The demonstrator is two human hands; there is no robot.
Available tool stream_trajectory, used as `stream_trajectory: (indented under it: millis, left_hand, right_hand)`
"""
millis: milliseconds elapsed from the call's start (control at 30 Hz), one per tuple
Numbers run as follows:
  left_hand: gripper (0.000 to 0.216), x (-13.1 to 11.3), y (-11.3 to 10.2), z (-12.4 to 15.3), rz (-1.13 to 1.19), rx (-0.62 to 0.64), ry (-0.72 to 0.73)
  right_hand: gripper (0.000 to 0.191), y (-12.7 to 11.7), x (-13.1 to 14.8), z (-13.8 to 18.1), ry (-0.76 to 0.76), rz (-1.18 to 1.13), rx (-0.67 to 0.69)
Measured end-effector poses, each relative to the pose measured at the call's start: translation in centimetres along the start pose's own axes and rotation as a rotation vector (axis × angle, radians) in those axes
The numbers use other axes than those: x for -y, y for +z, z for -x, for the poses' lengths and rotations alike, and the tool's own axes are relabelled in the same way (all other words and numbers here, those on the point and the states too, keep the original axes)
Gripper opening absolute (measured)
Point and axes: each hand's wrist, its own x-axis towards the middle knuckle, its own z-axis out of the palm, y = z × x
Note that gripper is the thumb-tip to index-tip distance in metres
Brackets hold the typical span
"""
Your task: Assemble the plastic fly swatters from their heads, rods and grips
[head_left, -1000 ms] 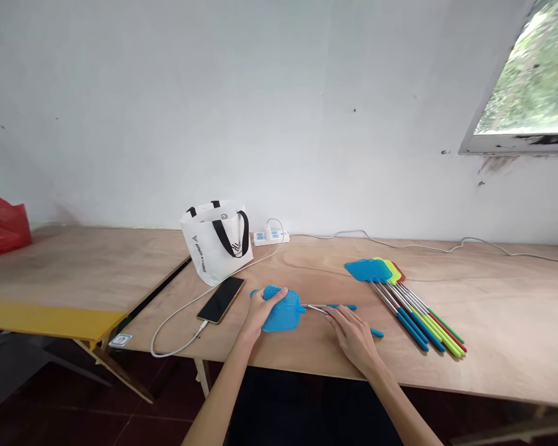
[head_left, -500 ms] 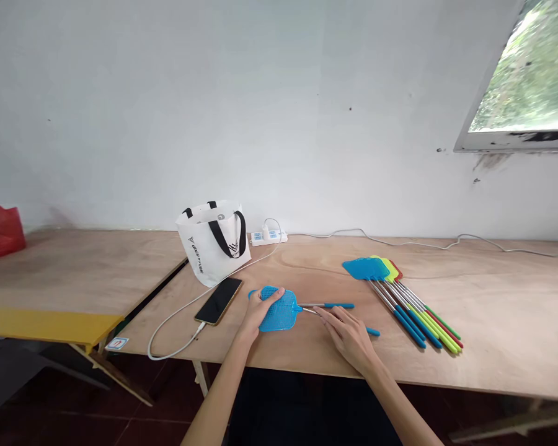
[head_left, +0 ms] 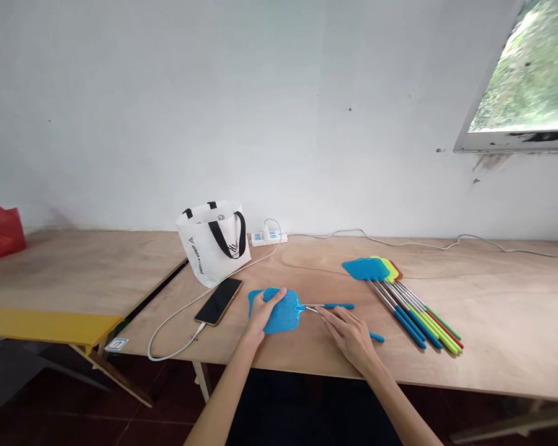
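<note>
A blue fly swatter head [head_left: 283, 313] lies on the plywood table [head_left: 493, 322] right in front of me. My left hand [head_left: 261, 313] rests on its left side with the fingers curled over the mesh. My right hand [head_left: 348, 334] lies over the thin metal rod [head_left: 312, 308] coming out of the head, fingers pinched on it. A second blue-handled swatter rod [head_left: 339, 305] lies just behind, and a blue handle tip [head_left: 376, 337] shows past my right hand.
A fanned row of several swatters [head_left: 400, 297], blue, yellow-green and red, lies to the right. A phone [head_left: 219, 300] on a white cable, a white tote bag [head_left: 212, 240] and a power strip [head_left: 270, 236] sit to the left. A red bag [head_left: 0, 228] rests on the neighbouring table.
The camera has shifted slightly. The swatter head has turned a little under my left hand; my right hand stays on the rod.
</note>
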Motion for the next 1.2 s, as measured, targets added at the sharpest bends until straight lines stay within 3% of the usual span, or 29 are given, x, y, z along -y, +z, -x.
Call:
stream_trajectory:
  millis: [233, 433, 600, 1033, 1200]
  left_hand:
    - [0.053, -0.3, 0.0, 0.3, -0.065, -0.011, 0.066]
    - [0.042, -1.2, -1.0, 0.6, -0.220, 0.100, 0.218]
    - [0.038, -0.7, 0.1, 0.9, -0.264, 0.176, 0.293]
    - [0.036, 0.1, 1.9, 2.2, -0.314, 0.171, 0.447]
    - [0.032, -0.1, 2.3, 3.8, -0.334, 0.191, 0.575]
  right_hand:
    - [0.037, 0.0, -0.1, 0.1, -0.033, 0.063, 0.007]
    - [0.036, 0.1, -0.2, 0.2, -0.129, 0.129, 0.045]
    - [0.033, 0.1, -0.1, 0.1, -0.107, 0.123, 0.045]
    - [0.037, -0.2, -0.5, 0.3, -0.107, 0.021, 0.013]
    - [0.035, -0.2, -0.5, 0.3, -0.134, -0.030, -0.021]
